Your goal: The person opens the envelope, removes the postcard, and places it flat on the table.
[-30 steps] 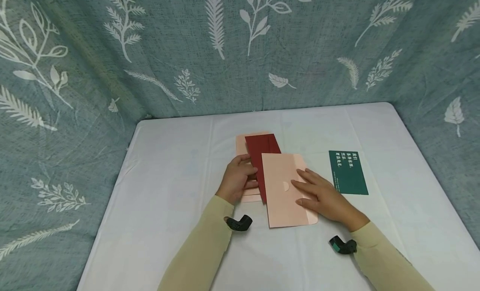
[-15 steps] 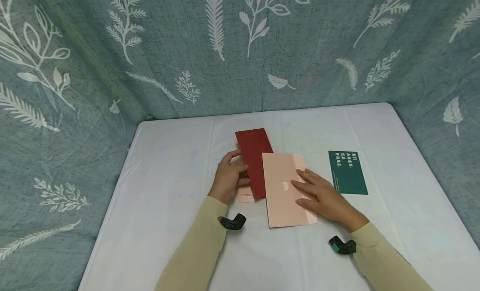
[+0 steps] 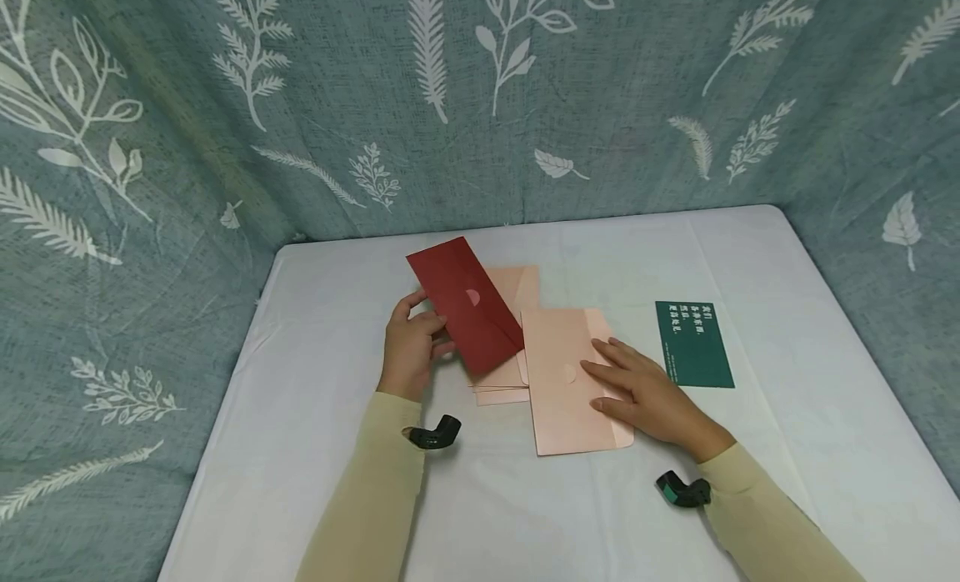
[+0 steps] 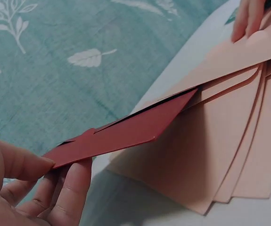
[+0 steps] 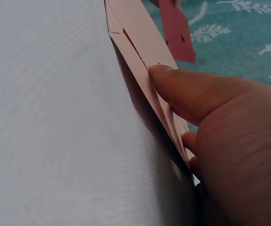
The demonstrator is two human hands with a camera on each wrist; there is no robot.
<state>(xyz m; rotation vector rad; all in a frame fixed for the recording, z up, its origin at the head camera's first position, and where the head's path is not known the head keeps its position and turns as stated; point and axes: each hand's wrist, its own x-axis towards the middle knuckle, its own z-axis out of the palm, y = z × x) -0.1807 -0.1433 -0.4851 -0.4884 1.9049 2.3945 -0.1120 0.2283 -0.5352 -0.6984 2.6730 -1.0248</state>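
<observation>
My left hand (image 3: 411,346) pinches the long edge of a red envelope (image 3: 459,303), thumb on top and fingers beneath. The envelope is tilted, its flap and a small pink half-round tab facing up. In the left wrist view it is raised at an angle above several fanned pale pink envelopes (image 4: 229,155). My right hand (image 3: 648,390) rests with spread, fairly straight fingers on the right side of a pink envelope (image 3: 558,407). The right wrist view has the thumb (image 5: 182,89) lying on that envelope's face near its edge.
A dark green card (image 3: 697,348) with white writing lies to the right of my right hand. The white-covered table (image 3: 330,332) backs onto a blue-green leaf-patterned curtain (image 3: 315,107). Under the front pink envelope, the fanned stack sticks out to the left and back.
My left hand has drawn the red envelope leftward from between the pink ones, and it now shows its flap side. More of the pink stack is uncovered. My right hand has stayed put.
</observation>
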